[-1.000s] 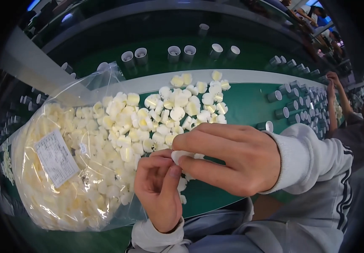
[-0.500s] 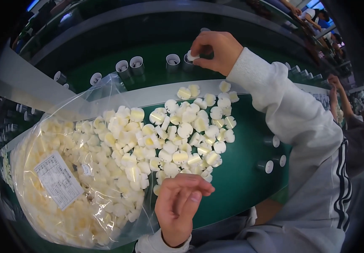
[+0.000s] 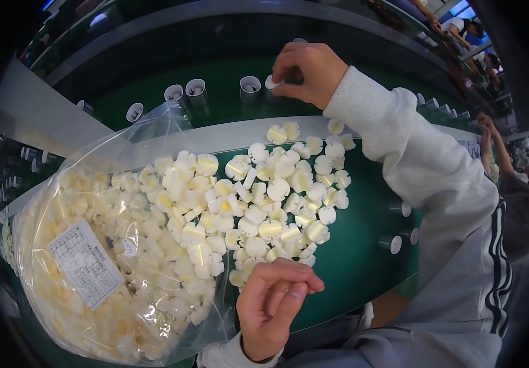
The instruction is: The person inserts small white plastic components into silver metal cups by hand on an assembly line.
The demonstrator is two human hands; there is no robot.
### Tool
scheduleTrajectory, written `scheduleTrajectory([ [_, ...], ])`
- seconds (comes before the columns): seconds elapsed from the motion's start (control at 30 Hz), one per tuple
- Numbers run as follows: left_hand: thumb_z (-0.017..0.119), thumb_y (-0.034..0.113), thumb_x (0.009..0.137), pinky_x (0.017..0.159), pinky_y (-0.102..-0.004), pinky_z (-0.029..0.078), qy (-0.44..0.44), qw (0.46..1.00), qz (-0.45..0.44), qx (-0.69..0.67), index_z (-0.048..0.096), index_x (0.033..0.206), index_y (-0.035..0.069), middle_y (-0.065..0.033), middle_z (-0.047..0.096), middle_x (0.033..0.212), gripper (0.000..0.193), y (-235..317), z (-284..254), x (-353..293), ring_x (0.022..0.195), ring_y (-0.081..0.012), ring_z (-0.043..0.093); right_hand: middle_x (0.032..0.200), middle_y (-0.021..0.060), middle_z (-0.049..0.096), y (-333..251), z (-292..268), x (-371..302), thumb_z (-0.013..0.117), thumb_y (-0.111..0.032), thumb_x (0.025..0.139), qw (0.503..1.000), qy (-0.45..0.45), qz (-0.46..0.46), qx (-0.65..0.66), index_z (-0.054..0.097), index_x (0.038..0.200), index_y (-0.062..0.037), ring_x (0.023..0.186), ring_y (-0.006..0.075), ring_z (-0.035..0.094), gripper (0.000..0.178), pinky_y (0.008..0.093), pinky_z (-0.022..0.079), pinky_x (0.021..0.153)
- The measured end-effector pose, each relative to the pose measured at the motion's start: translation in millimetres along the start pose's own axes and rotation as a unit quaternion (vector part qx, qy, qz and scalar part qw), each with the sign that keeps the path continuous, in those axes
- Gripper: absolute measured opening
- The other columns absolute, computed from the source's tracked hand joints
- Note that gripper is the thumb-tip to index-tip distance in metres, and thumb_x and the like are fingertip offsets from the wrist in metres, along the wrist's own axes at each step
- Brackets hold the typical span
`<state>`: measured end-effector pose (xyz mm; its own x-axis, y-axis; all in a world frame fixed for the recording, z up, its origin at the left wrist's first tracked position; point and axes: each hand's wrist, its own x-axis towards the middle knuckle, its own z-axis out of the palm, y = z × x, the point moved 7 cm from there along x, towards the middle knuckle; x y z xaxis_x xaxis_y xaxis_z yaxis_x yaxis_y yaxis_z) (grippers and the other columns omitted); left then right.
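My right hand (image 3: pixel 309 75) reaches across to the dark green belt, thumb and fingers pinching a small white round piece (image 3: pixel 270 82). That piece sits at the mouth of a grey cup-shaped part, mostly hidden beneath it and my fingers. Beside it stands an open grey cup (image 3: pixel 250 89) with a white rim. My left hand (image 3: pixel 276 303) hovers at the near edge of a loose pile of white and yellowish notched pieces (image 3: pixel 278 189). Its fingers are loosely curled, and I see nothing in them.
A large clear plastic bag (image 3: pixel 212 334) full of the same pieces lies left of the pile, bearing a white label (image 3: pixel 86 264). More cups (image 3: pixel 195 92) stand along the belt. Several grey cups (image 3: pixel 391 244) lie on the green table at right. Another person's arm (image 3: pixel 492 144) shows far right.
The white piece in my right hand has moved from tilted to flatter over the cup's mouth. My left hand and the pile appear slightly farther right; the cups on the belt appear slightly farther left.
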<state>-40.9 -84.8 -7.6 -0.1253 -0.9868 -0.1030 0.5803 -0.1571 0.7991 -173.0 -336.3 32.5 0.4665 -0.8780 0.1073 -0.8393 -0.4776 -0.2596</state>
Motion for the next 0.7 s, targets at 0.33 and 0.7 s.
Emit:
scheduleTrajectory([
  [0.33,0.049,-0.001,0.093,0.080,-0.0354,0.050,-0.036,0.999,0.002,-0.026,0.048,0.111,-0.002,-0.0176,0.058,0.101,0.017,-0.4,8.8,1.6,0.088,-0.0241,0.060,0.092,0.0124,0.062,-16.8,-11.2,-10.9,0.070,0.001,0.073,0.990,0.002,-0.139,0.007,0.063,0.085,-0.0015,0.084,0.0276,0.063,0.014,0.0344,0.053,0.077],
  [0.7,0.053,0.019,0.100,0.096,-0.0415,0.048,0.036,0.983,-0.010,-0.181,0.029,0.144,-0.001,-0.0206,0.046,0.133,0.054,6.8,0.7,9.5,0.119,-0.0284,0.053,0.094,0.0158,0.061,-146.7,-72.4,-130.5,0.073,0.008,0.063,0.952,-0.008,-0.235,0.198,0.062,0.084,-0.0023,0.079,0.0264,0.063,0.026,0.0313,0.052,0.066],
])
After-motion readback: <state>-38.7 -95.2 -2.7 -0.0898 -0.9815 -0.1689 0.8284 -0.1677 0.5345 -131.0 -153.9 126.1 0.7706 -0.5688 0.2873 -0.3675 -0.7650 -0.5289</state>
